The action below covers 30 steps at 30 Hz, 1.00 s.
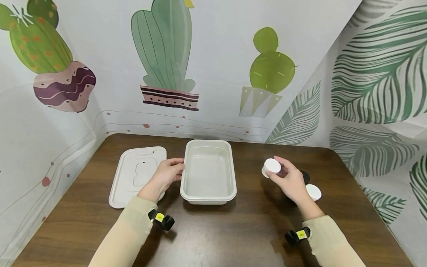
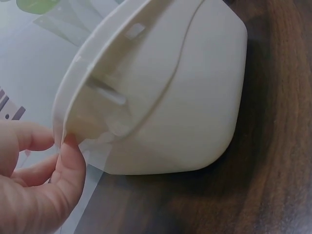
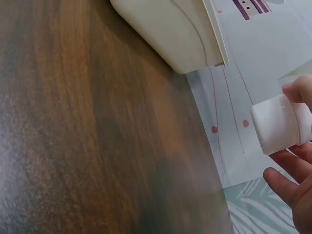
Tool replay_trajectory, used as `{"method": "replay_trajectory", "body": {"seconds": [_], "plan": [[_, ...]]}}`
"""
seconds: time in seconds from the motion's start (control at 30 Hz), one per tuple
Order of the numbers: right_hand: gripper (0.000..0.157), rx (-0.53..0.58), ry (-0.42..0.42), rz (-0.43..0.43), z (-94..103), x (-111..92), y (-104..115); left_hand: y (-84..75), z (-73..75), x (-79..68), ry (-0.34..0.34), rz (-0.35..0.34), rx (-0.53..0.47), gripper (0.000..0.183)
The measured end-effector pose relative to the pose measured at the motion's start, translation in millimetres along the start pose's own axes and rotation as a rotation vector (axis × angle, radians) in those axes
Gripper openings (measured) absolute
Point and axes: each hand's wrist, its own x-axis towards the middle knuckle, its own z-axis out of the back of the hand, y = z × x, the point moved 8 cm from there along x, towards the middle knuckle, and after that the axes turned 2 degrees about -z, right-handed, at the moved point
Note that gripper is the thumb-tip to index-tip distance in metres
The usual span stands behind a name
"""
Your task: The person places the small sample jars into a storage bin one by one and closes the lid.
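- One bin (image 1: 208,199), mid-frame; left hand (image 1: 165,174) pinches its rim.
- One jar (image 1: 272,166), right of centre, gripped by right hand (image 1: 291,181).
- One lid (image 1: 131,185), left.
- Right: one white disc (image 1: 314,192), one black thing (image 1: 305,177) partly hidden.

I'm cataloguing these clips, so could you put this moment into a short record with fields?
left hand: pinches the container's left rim
right hand: holds a small white jar off the table
container: pale, uncovered
flat lid: on the table, left of the container
beside right hand: white round item; black item, partly hidden
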Motion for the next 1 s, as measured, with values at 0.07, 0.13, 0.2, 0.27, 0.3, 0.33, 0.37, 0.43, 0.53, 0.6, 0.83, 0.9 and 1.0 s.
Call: {"method": "replay_trajectory", "body": {"seconds": [0.07,0.13,0.2,0.27,0.3,0.33,0.37,0.43,0.53,0.6,0.83,0.9,1.0], "plan": [[0.056,-0.006,0.007,-0.001,-0.9,1,1,-1.3,-0.3,-0.3,0.003,-0.014,-0.001,0.039],[0.056,-0.012,0.013,-0.001,-2.2,2,2,-3.6,-1.2,-1.2,0.006,-0.032,-0.008,0.039],[0.056,-0.017,0.020,-0.002,-3.6,3,3,-4.9,-2.0,-1.5,0.011,-0.044,-0.008,0.040],[0.057,-0.016,0.028,0.001,-5.6,4,5,-3.9,-2.2,-0.9,0.007,-0.037,-0.007,0.040],[0.057,-0.014,0.030,0.002,-6.2,4,6,-3.5,-2.2,-0.4,0.003,-0.031,-0.004,0.040],[0.057,-0.012,0.032,0.003,-7.0,5,7,-2.2,-1.9,0.3,-0.001,-0.021,0.002,0.040],[0.057,-0.011,0.037,0.003,-7.9,5,8,-1.4,-1.9,1.0,-0.001,-0.015,0.005,0.040],[0.058,-0.002,0.043,0.005,-9.2,6,10,-0.4,-1.8,1.3,-0.005,-0.003,0.006,0.041],[0.058,0.002,0.051,0.004,-11.5,7,13,-0.2,-1.4,0.8,-0.008,0.006,0.000,0.041],[0.057,0.003,0.054,0.007,-12.8,8,15,-0.1,-0.7,0.6,-0.011,0.007,-0.004,0.040],[0.056,0.027,0.050,0.026,-18.5,14,23,2.0,0.5,1.4,-0.009,0.007,-0.002,0.040],[0.056,0.023,0.052,0.029,-19.9,15,25,1.7,0.1,1.0,-0.004,0.006,-0.010,0.040],[0.057,0.021,0.058,0.033,-22.3,18,27,2.1,0.0,1.6,-0.001,0.006,-0.021,0.041]]}}
